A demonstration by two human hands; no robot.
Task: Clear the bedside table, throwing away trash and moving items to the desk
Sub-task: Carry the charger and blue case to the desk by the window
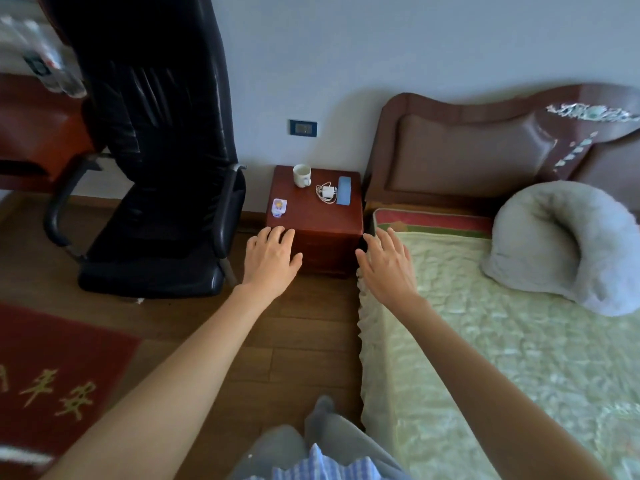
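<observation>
so far nothing is lifted: both arms stretch forward toward the bedside table (313, 233), a squat block of glossy reddish wood wedged between the black office chair (152, 188) and the bed (485, 341), against the wall. the left hand (272, 256) is spread wide, palm down, empty, and appears over the table's near left corner; the right hand (386, 263) is likewise open and flat, empty, over the near right corner beside the quilted green bedspread. that splayed posture reads as a reach just beginning, not a grip.

on the tabletop sit four things, well apart from the hands. a white ceramic mug (302, 174) stands upright at the back. a small white charger (327, 192) lies with its thin cable looped around it, just beside a flat pale-blue oblong (344, 190), perhaps a phone or case. near the left front edge lies a small printed packet (279, 206), glossy and crinkly-looking, likely the trash, though too small to be sure.

the desk (38, 133), same red-brown wood, stands behind the chair at far left.
</observation>
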